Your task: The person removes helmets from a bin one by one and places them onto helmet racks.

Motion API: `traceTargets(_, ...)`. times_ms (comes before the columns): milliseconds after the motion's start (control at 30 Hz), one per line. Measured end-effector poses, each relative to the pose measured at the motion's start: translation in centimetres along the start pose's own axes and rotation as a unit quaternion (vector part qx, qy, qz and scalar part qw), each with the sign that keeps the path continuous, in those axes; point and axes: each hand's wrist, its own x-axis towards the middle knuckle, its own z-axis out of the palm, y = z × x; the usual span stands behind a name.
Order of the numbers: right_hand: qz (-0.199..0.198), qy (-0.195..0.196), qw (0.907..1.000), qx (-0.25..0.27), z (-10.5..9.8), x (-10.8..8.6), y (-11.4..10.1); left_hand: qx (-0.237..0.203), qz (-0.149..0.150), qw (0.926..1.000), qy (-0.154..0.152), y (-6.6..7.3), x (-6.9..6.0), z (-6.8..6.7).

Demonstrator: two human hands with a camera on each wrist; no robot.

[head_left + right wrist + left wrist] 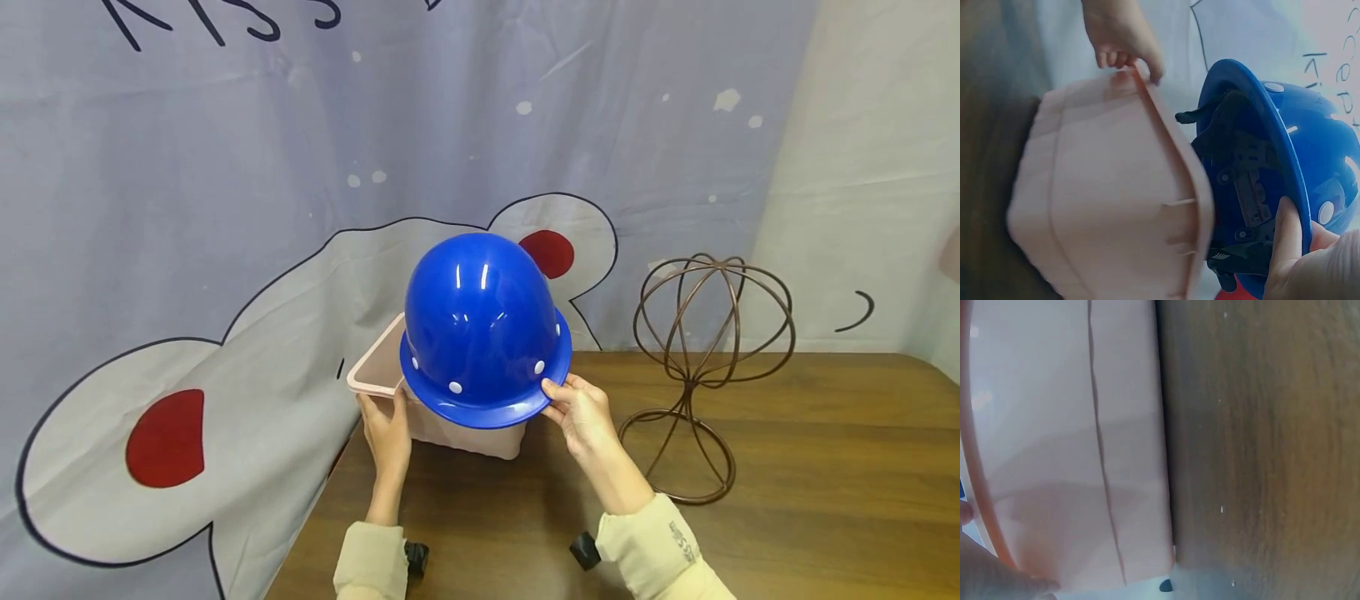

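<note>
Blue helmet just above the pink bin, pinched at the brim by the right hand, with the bin rim gripped in the left hand – likely light, stiff, slick-domed, best held brim-side!

Cropped "KISS" on backdrop

Brown wood-grain tabletop offers a passage between the pale pink plastic bin and the brown wire-frame stand, though the right hand intrudes above it. The glossy blue domed hard hat obstructs the bin's mouth — only the left corner shows from the head.
</note>
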Motion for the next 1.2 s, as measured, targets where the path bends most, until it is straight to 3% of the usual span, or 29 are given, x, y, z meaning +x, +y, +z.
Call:
traceTargets(300,-0.036,-0.001,0.9993,-0.005,0.6,-0.7,-3.0,0.008,-0.018,0.9998,-0.01,-0.1,0.1,-0.2)
traceTargets(733,-0.068,-0.002,0.9971,0.034,2.2,-3.8,-8.2,0.005,-0.005,0.9998,-0.02,0.2,0.3,0.3)
traceTargets(1000,-0.084,-0.003,0.993,0.084,1.2,-4.6,-11.7,0.002,-0.014,0.9993,-0.033,0.0,0.7,0.7)
traceTargets(1200,-0.099,-0.016,0.9844,0.144,-0.5,-4.8,-14.2,-0.006,-0.009,0.9995,-0.031,0.0,0.8,0.9)
